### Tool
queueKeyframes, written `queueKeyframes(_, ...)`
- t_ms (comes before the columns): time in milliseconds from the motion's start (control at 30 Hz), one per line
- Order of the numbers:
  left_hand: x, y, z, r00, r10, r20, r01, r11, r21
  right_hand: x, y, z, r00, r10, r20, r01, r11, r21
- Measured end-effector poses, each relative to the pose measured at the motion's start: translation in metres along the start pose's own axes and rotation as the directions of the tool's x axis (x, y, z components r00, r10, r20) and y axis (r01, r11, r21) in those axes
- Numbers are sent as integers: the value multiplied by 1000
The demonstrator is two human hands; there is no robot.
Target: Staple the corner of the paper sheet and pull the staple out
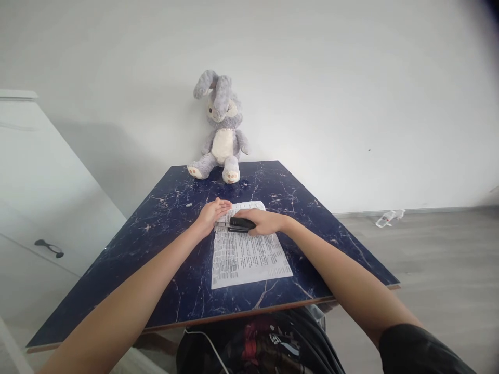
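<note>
A printed sheet of paper [249,254] lies flat in the middle of the dark blue marbled table [163,244]. My right hand [265,222] is closed round a black stapler [238,224] that rests over the sheet's upper left edge. My left hand [212,212] lies with its fingers stretched out, at the sheet's top left corner, right beside the stapler's metal nose.
A grey plush rabbit [222,130] sits at the table's far edge against the white wall. A small pale scrap [189,205] lies left of my left hand. A white cabinet [42,208] stands at left. A plastic bottle [388,218] lies on the floor at right.
</note>
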State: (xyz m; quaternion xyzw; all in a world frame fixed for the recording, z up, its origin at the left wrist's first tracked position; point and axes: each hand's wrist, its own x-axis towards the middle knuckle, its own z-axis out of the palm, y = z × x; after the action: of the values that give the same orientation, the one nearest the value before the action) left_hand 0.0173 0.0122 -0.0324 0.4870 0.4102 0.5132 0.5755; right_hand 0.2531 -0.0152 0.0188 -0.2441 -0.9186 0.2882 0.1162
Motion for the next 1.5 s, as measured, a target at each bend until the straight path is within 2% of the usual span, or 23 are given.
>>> queueKeyframes(67,0,2,0,1000,-12,-17,11,999,-42,1,-3,2,996,-38,-77,33,997,-63)
queueKeyframes(133,0,4,0,999,-39,-24,36,991,-126,1,-4,3,974,-76,-215,24,972,-235)
queueKeyframes(233,0,9,1,988,-146,40,151,941,-304,2,-3,8,923,-111,-368,-130,811,-571)
queueKeyframes(300,-1,13,2,971,-221,97,241,902,-359,4,-2,14,921,-114,-373,-211,657,-723)
queueKeyframes(400,-4,15,5,963,-253,89,268,902,-339,7,-1,20,943,-123,-308,-211,494,-843)
queueKeyframes(467,-5,14,6,970,-235,65,244,921,-305,8,-1,22,950,-136,-280,-198,432,-880)
queueKeyframes(567,-5,11,6,976,-212,48,217,939,-266,8,-1,24,949,-167,-266,-183,394,-901)
queueKeyframes(700,-2,6,2,980,-198,36,200,946,-255,9,-2,25,945,-205,-255,-152,413,-898)
queueKeyframes(800,0,4,0,984,-173,44,179,950,-257,10,-2,25,941,-215,-260,-136,462,-876)
queueKeyframes(867,1,3,0,987,-160,29,162,955,-248,10,-1,23,931,-197,-307,-157,544,-824)
queueKeyframes(933,1,3,-1,989,-126,-73,107,970,-220,9,2,19,905,-135,-403,-204,694,-690)
queueKeyframes(1033,1,6,-3,956,74,-284,-108,988,-106,7,8,11,872,88,-482,-280,897,-343)
queueKeyframes(1100,-1,10,-4,901,263,-344,-279,960,6,5,10,6,886,215,-411,-303,939,-163)
queueKeyframes(1167,-4,16,-3,855,402,-329,-390,915,105,4,11,4,917,258,-305,-295,952,-82)
queueKeyframes(1233,-9,21,1,843,469,-262,-433,882,186,3,10,4,950,202,-237,-226,971,-79)
queueKeyframes(1300,-15,25,8,856,489,-169,-440,859,262,3,9,5,953,85,-289,-119,988,-101)
queueKeyframes(1333,-18,27,11,863,491,-117,-442,847,296,3,8,6,934,12,-358,-59,991,-120)
queueKeyframes(1400,-24,28,18,873,487,-16,-454,825,337,4,6,7,854,-141,-500,60,983,-174)
queueKeyframes(1500,-32,28,25,880,465,102,-469,811,349,6,4,8,758,-343,-555,211,934,-290)
